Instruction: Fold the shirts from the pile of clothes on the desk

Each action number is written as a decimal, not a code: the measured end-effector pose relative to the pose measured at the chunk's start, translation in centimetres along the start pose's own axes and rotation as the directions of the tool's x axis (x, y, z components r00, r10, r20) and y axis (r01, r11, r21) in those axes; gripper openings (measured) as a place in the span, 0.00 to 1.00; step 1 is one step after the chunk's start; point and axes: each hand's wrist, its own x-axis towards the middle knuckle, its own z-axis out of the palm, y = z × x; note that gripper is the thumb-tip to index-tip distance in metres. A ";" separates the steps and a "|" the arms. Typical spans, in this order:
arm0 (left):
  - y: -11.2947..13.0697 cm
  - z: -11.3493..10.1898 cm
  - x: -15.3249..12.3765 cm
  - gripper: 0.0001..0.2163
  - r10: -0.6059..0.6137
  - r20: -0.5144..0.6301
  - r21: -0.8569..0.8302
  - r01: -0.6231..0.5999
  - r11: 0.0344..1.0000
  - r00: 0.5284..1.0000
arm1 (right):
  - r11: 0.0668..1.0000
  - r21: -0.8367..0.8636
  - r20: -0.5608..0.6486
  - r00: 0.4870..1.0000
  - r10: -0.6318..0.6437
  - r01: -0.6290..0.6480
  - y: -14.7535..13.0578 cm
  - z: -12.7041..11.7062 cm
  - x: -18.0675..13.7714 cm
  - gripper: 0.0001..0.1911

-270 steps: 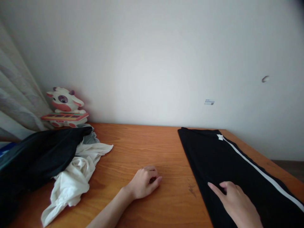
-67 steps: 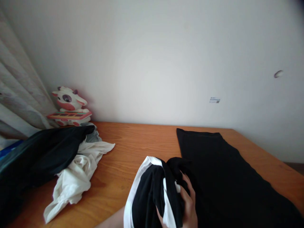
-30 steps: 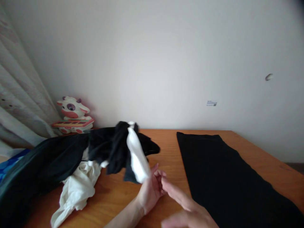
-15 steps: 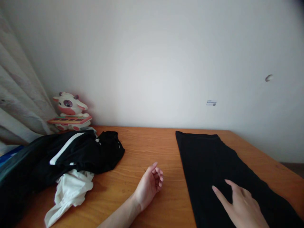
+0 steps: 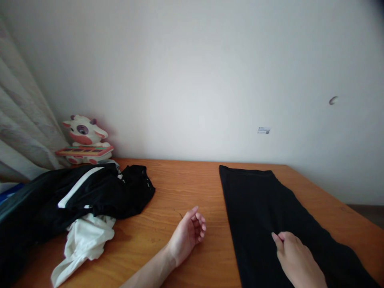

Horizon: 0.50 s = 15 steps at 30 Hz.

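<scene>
A long black garment (image 5: 261, 204) lies flat on the right half of the wooden table (image 5: 180, 188). My right hand (image 5: 295, 260) rests on its near part with the fingers drawn together, pinching or pressing the cloth. My left hand (image 5: 187, 236) lies on the bare wood left of the garment, palm up, fingers loosely curled, holding nothing. A black garment with a white stripe (image 5: 102, 192) lies crumpled on the heap at the left.
The left heap also holds a white cloth (image 5: 85, 244) and a dark garment (image 5: 27, 216). A cow-shaped toy (image 5: 84, 138) stands at the back left by a curtain (image 5: 21, 120). A white wall runs behind the table.
The striped black garment left my hands and landed on the left heap. My right hand came down on the flat black garment and its fingers have drawn together. My left hand settled on the wood.
</scene>
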 end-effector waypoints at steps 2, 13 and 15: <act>-0.2 0.0 0.0 0.22 0.005 0.009 0.002 -0.005 1.000 1.000 | 0.995 0.100 -0.022 1.000 0.014 -0.012 -1.1 -0.2 -0.3 0.19; 0.4 0.5 -0.9 0.30 -0.070 0.095 -0.116 0.081 0.990 0.993 | 0.651 0.688 -0.078 0.924 -0.374 0.321 -13.8 1.5 -7.2 0.18; 0.9 0.6 -1.3 0.32 -0.088 0.129 -0.130 0.105 0.986 0.988 | 0.562 0.715 -0.036 0.825 -0.564 0.416 -15.9 4.5 -9.8 0.19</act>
